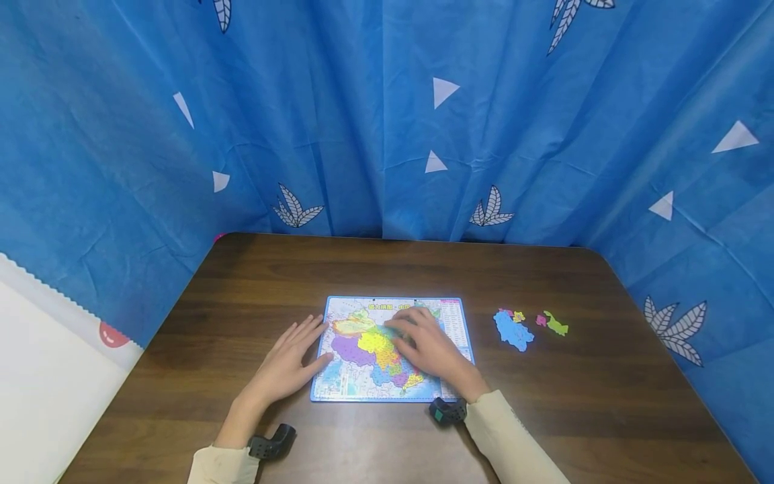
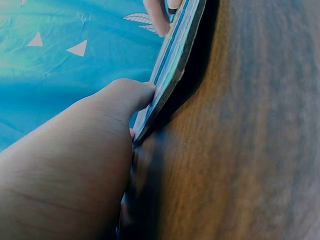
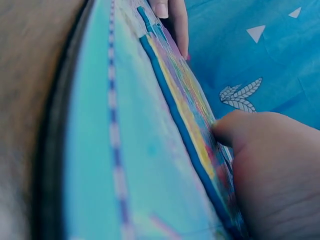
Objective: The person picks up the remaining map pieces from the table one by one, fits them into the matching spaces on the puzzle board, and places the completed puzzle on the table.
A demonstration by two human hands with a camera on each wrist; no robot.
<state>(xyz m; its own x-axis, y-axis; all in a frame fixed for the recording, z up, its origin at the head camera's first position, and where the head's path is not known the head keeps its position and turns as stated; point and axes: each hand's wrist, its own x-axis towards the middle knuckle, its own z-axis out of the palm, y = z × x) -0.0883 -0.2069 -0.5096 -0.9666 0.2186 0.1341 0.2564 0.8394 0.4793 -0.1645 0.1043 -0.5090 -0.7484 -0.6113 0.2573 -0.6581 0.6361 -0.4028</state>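
Observation:
A map puzzle board (image 1: 338, 394) with a blue rim lies flat on the table, many coloured map pieces set in it. My left hand (image 1: 289, 357) rests at its left edge with fingers fairly straight; in the left wrist view the thumb (image 2: 142, 94) touches the board's edge. Over the upper middle of the map is my right hand (image 1: 431, 344), its fingers slightly bent. The right wrist view has its thumb (image 3: 232, 129) touching the coloured pieces. Whatever lies under the right palm is hidden, and no piece shows between its fingers.
To the board's right lie several loose pieces: a large blue piece (image 1: 512, 331), a small yellow piece (image 1: 519, 316), a pink piece (image 1: 541, 320) and a green piece (image 1: 557, 325). A blue patterned curtain (image 1: 363, 134) hangs behind the brown wooden table (image 1: 260, 269).

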